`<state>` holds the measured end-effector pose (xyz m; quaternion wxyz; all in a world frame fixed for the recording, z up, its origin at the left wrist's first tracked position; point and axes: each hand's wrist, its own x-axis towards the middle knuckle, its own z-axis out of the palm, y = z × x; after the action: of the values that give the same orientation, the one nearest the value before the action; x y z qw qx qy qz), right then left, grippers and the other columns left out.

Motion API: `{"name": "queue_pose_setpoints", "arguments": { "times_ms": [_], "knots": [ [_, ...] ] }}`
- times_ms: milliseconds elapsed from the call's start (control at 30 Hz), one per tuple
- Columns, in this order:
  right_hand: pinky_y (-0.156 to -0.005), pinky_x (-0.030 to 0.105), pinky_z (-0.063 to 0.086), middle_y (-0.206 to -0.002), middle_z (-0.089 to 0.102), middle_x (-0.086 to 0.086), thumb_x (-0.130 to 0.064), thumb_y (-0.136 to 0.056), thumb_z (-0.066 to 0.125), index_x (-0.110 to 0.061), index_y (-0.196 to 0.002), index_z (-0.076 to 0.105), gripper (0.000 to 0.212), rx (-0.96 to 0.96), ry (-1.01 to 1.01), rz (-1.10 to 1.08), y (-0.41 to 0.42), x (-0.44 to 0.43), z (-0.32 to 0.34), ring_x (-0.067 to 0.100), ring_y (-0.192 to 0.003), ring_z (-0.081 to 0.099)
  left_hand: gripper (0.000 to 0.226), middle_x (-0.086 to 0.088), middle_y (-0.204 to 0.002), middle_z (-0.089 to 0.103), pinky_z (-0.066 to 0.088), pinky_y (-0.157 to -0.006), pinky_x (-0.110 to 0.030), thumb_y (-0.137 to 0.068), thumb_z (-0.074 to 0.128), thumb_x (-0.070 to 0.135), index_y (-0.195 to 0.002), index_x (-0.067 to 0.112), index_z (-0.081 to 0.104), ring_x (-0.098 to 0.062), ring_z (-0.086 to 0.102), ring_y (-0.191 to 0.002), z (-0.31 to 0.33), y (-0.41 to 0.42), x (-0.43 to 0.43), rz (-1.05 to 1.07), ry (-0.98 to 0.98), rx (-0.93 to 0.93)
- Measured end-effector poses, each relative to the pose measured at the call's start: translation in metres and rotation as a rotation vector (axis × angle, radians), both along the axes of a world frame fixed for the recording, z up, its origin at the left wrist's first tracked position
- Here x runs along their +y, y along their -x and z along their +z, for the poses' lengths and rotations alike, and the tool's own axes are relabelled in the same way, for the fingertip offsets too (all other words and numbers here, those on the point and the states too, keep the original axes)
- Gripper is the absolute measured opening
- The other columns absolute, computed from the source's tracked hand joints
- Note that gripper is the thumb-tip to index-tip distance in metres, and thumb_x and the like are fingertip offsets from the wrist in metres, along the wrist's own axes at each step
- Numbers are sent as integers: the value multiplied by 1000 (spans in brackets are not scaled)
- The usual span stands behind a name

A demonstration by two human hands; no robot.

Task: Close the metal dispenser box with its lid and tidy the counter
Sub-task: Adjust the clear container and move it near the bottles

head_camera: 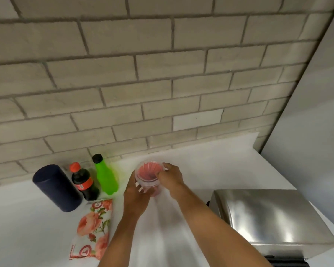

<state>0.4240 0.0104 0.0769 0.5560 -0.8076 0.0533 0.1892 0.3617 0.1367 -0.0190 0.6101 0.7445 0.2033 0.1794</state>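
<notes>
A clear plastic cup [148, 175] with pink-red contents stands at the middle of the white counter [210, 170]. My left hand [135, 191] wraps its near left side. On the cup's right rim rests my right hand [171, 176], fingers curled over the edge. The metal dispenser box [268, 216], shiny steel with its top surface shut flat, stands at the right near the counter's front.
Against the brick wall at the left stand a dark blue cylinder [56, 187], a cola bottle [83, 182] with a red cap and a green bottle [105, 175] with a black cap. A floral packet [94, 230] lies flat in front of them.
</notes>
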Motion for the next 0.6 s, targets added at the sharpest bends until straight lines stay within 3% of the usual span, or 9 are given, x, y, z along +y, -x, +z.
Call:
{"name": "queue_pose_setpoints", "arguments": {
  "times_ms": [167,367,500,600],
  "knots": [
    [-113,40,46,-150,58,7,-22,-93,55,-19,-151,52,58,-50,56,57,-11,7,-3,28,-135,56,88,23,-116,68,55,-69,-11,-67,96,3,-135,40,53,2,70,-99,-1,-13,6,14,-12,10],
    [-117,40,40,-156,50,8,-26,-101,49,-18,-156,43,56,-98,131,99,-14,10,-10,28,-141,49,98,35,-113,67,58,-91,-38,-62,101,24,-141,46,47,-7,68,-104,-3,-15,8,3,-57,47],
    [-117,40,38,-161,43,11,-32,-108,42,-18,-164,23,61,-121,157,80,0,2,-7,32,-145,44,127,4,-146,57,50,-102,-40,-61,101,30,-162,31,25,-25,60,-129,0,2,-1,-6,-43,142],
    [-108,30,44,-156,47,13,-34,-106,46,-19,-163,24,62,-169,163,159,26,-13,6,30,-141,49,131,-4,-155,49,45,-96,-32,-63,100,28,-165,27,16,-25,56,-133,-1,27,-17,23,11,218]
  ]
}}
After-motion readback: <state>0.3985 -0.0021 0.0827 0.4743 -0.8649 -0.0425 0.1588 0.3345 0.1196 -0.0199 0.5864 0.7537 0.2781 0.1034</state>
